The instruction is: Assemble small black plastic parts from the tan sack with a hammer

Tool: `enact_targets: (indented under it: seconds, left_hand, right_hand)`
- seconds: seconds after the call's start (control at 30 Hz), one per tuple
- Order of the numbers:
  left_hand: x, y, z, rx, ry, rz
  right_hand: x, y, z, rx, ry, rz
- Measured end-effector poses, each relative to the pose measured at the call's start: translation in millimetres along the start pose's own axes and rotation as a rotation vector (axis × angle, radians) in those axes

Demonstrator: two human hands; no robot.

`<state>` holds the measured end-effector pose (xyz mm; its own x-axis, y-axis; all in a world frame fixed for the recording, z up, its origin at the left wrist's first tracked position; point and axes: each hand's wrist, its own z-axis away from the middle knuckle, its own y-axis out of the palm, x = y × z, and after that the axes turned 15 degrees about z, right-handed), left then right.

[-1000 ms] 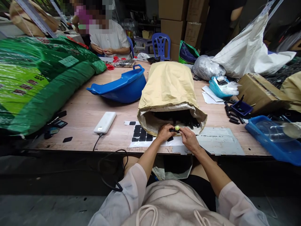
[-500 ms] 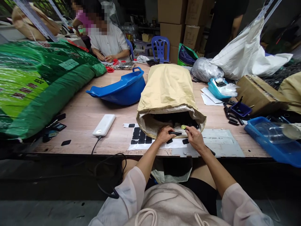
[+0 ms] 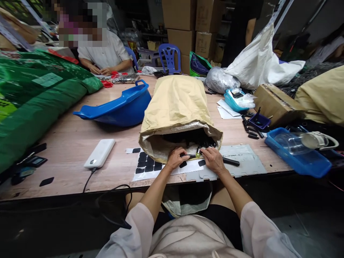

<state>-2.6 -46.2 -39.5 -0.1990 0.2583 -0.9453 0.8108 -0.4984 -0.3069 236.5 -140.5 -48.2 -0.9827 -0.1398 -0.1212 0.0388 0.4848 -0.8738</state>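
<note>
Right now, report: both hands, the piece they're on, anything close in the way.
Left hand holding small black part. Right hand close beside yellow-green piece. Open sack close ahead, mouth toward both hands.

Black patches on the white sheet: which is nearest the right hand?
The rightmost patch on the white sheet, just beside the right hand. The next lies by the left hand; the others are farther left.

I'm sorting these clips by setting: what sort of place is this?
Probably a small workshop: a shared worktable bears an open sack of black pieces, with stacked cardboard boxes behind.
</note>
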Motion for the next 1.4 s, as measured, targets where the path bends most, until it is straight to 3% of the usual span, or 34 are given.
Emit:
enact_targets:
  seconds: [0.37, 0.6, 0.83, 1.4]
  left_hand:
    - [-4.5, -9.2, 7.2, -0.044, 0.004, 0.015]
    - [-10.3, -8.1, 15.9, -0.131, -0.037, 0.033]
    - [-13.5, -3.8, 18.7, -0.141, -0.051, 0.027]
    - [0.3, 7.3, 23.3, -0.015, 0.105, -0.074]
  right_hand:
    - [13.6, -4.3, -0.6, -0.007, -0.006, 0.035]
    - [17.6, -6.3, 3.4, 0.026, -0.023, 0.03]
    - [15.5, -7.5, 5.1, 0.01, -0.039, 0.066]
    - [11.3, -9.7, 11.5, 0.006, -0.007, 0.074]
